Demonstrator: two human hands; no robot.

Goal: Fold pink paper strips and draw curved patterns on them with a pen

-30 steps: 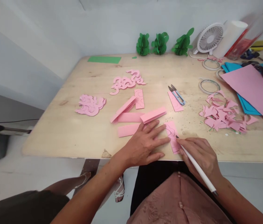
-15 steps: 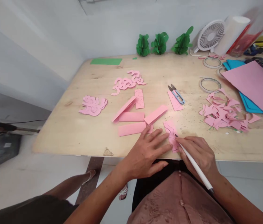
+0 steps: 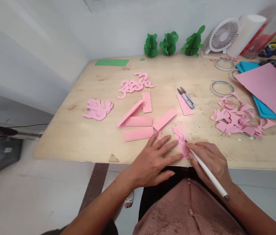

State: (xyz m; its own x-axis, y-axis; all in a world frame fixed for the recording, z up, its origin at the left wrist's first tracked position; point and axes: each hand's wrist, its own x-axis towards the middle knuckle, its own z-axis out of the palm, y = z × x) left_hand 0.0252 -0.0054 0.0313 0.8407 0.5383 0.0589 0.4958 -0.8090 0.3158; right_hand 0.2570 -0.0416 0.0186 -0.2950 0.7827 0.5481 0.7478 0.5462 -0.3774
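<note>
My right hand [image 3: 210, 163] is closed around a white pen [image 3: 208, 173], its dark tip at the right edge of a pink paper strip [image 3: 180, 137]. Curved dark lines run along that strip. Spread flat at the table's front edge, my left hand [image 3: 154, 160] rests fingertips on the strip's left side. Partly under its fingers lies a small pink cut piece. Folded pink strips [image 3: 138, 133] lie just beyond the left hand. Farther off is another marked pink strip [image 3: 146, 102]. Blue-handled thread snips [image 3: 186, 98] lie across a pink piece [image 3: 184, 109].
Curvy pink cutouts [image 3: 134, 85] and a second pile [image 3: 98, 109] lie left. Pink scraps [image 3: 238, 119], tape rolls [image 3: 222, 88] and pink sheets [image 3: 270, 88] are at right. Green paper figures [image 3: 169, 44] and a small fan [image 3: 224, 35] stand by the wall. Another person's foot [image 3: 129, 199] shows below.
The pen tip has shifted very slightly on the strip. The other person's leg at lower left has moved mostly out of view. My left hand stays nearly still.
</note>
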